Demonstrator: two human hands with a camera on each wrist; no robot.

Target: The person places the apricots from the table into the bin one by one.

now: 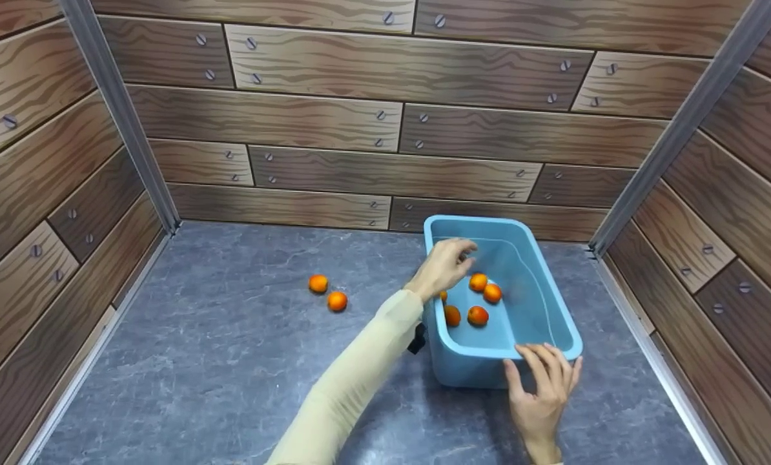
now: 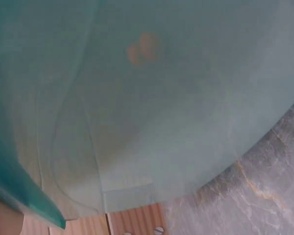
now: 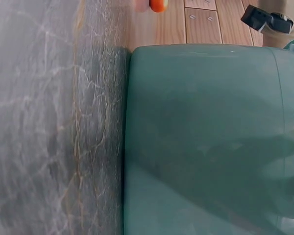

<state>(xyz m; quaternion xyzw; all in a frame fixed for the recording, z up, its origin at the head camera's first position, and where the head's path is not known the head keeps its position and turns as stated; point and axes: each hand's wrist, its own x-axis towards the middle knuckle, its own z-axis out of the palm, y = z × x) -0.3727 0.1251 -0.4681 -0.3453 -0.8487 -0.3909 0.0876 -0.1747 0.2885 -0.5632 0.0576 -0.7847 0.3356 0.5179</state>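
A light blue plastic bin (image 1: pixel 556 303) stands on the grey stone-look tabletop at the right. Several small oranges (image 1: pixel 478 316) lie on its floor. My left hand (image 1: pixel 455 255) hovers over the bin's left rim with relaxed fingers and holds nothing. My right hand (image 1: pixel 545 363) rests on the bin's near right corner, straight fingers on the rim and thumb against the outer wall. Two more oranges (image 1: pixel 337 301) lie on the table left of the bin. The left wrist view is filled by the blurred bin wall (image 2: pixel 152 122); the right wrist view shows its outer wall (image 3: pixel 206 137).
Wood-pattern panels close in the table (image 1: pixel 217 361) at the back and on both sides, with metal posts in the corners. The bin stands near the right wall. One orange (image 3: pixel 158 5) shows at the top edge of the right wrist view.
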